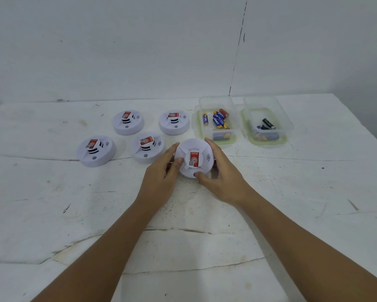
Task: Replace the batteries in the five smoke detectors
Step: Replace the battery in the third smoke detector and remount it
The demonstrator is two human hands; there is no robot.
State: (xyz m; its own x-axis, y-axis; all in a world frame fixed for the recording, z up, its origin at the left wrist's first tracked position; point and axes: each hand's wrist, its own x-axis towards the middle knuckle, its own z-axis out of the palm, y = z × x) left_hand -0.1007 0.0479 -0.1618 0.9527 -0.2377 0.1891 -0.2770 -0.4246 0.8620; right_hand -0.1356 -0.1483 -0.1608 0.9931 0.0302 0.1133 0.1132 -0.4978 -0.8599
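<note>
A person's two bare hands hold a white smoke detector (194,158) between them above a white-covered table (292,214), its red-labelled face turned up toward the head camera. The left hand (161,177) curls around the detector's left edge, thumb lying across the top beside the label, while the right hand (218,177) wraps its right edge, fingers reaching over the far rim and thumb pressing near the small round button at the near rim. Whether the unit is lifted clear of the table or rests on it cannot be told. Four more detectors sit face up beyond and to the left of the left hand: the nearest detector (148,147) lies just beside the left fingertips, a second detector (96,151) sits farther left, and two more stand in a far row, the far-left detector (128,122) and the far-middle detector (174,122). Beyond the right hand, just past its fingertips, a clear plastic tub (207,136) holds blue-and-yellow batteries (219,122) and one red cell. A second clear tub (268,139) stands just beside it, farther right, holding a few dark batteries (267,125). A pale wall (117,51) rises behind the table, with a thin dark cord (237,51) hanging down it.
</note>
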